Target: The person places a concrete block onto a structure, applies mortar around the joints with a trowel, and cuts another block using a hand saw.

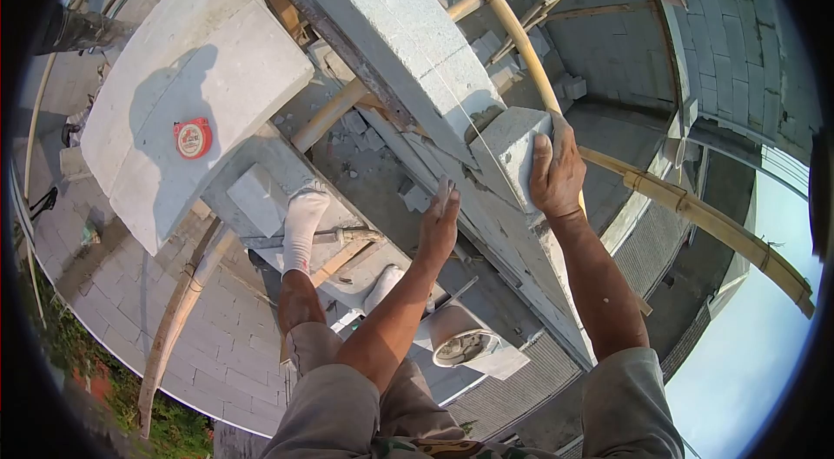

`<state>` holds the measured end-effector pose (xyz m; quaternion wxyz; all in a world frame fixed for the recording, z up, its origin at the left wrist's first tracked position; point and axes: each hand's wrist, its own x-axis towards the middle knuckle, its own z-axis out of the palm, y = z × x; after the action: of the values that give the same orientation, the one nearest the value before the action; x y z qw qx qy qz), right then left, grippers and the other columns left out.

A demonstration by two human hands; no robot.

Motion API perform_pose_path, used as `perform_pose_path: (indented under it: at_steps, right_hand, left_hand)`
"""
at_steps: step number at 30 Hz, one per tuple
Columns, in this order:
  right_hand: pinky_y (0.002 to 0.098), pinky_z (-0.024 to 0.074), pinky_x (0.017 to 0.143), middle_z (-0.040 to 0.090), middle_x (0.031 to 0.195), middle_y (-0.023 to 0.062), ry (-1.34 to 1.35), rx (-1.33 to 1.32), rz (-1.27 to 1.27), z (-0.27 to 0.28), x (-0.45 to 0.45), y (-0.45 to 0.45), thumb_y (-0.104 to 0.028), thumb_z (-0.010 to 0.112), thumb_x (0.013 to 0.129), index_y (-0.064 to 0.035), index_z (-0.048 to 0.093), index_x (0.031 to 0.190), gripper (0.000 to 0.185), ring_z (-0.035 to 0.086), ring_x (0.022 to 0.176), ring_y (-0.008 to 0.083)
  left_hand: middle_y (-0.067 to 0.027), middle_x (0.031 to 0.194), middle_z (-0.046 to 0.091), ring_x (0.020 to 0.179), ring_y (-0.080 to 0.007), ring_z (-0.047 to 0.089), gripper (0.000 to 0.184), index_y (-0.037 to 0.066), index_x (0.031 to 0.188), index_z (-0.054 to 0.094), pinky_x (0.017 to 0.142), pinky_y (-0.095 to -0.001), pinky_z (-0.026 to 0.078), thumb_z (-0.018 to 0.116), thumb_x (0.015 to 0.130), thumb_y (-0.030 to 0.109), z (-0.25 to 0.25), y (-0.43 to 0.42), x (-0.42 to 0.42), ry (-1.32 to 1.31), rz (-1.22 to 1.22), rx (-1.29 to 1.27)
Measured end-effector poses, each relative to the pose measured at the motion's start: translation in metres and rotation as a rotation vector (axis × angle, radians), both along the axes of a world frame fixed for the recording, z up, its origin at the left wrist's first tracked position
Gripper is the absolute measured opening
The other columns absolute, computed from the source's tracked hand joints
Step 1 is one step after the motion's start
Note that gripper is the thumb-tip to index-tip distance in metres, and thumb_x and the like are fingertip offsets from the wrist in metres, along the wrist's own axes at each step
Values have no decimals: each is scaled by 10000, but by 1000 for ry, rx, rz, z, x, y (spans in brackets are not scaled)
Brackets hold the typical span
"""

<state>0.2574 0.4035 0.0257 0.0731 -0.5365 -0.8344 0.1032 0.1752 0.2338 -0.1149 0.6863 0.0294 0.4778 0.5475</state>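
My right hand (560,172) grips the end of a light grey concrete block (511,146), thumb on its near face and fingers over the far edge. The block sits on the narrow wall (547,259), against the end of a long row of pale blocks (400,33). A thin string line runs along that row. My left hand (439,229) is closed in front of the wall, apart from the block; a small greyish bit shows at its fingertips, too small to name.
A red tape measure (193,138) lies on a large pale slab (239,42) at left. My socked foot (304,214) stands on a plank platform. A bucket of mortar (463,342) is below. Bamboo poles (512,16) cross behind the wall, with a deep drop beneath.
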Motion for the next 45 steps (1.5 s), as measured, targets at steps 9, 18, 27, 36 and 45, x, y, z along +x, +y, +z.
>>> perform_pose_path:
  at_steps: [9, 18, 27, 36, 45]
  right_hand:
    - [401, 516, 830, 593, 1095, 206, -23, 50, 14, 1, -3, 1, -334, 421, 997, -9, 480, 1278, 433, 619, 980, 383]
    - [416, 522, 797, 610, 1010, 179, 49, 70, -56, -2, -4, -2, -331, 484, 969, -26, 521, 1243, 411, 624, 937, 367]
    - [419, 520, 775, 605, 982, 172, 56, 43, -75, -2, -1, -4, -351, 500, 963, -35, 517, 1248, 426, 634, 901, 350]
    - [413, 528, 777, 619, 1029, 161, 82, 6, -26, -2, 4, -2, -353, 491, 970, -30, 504, 1264, 437, 638, 916, 347]
    - [429, 537, 716, 614, 955, 145, 94, 6, -10, -3, 4, -2, -361, 488, 966, -33, 530, 1225, 420, 634, 898, 322]
  left_hand:
    - [-292, 1495, 316, 1417, -301, 304, 743, -139, 1454, 211, 1126, -314, 271, 473, 1000, 386, 28, 34, -33, 128, -80, 171]
    - [-301, 1319, 495, 1174, -292, 522, 581, -148, 1371, 366, 998, -365, 406, 509, 984, 260, 61, 53, -24, 206, -72, 256]
    - [-219, 1415, 439, 1293, -281, 417, 555, -86, 1396, 388, 1094, -360, 299, 398, 1031, 332, 79, 59, -16, 121, -37, 183]
    - [-200, 1503, 333, 1388, -263, 308, 562, -77, 1453, 296, 1149, -348, 216, 339, 1035, 297, 49, 49, 5, 174, -48, 163]
    - [-197, 1514, 319, 1404, -259, 285, 563, -75, 1455, 291, 1156, -347, 202, 329, 1035, 298, 42, 47, 11, 179, -4, 143]
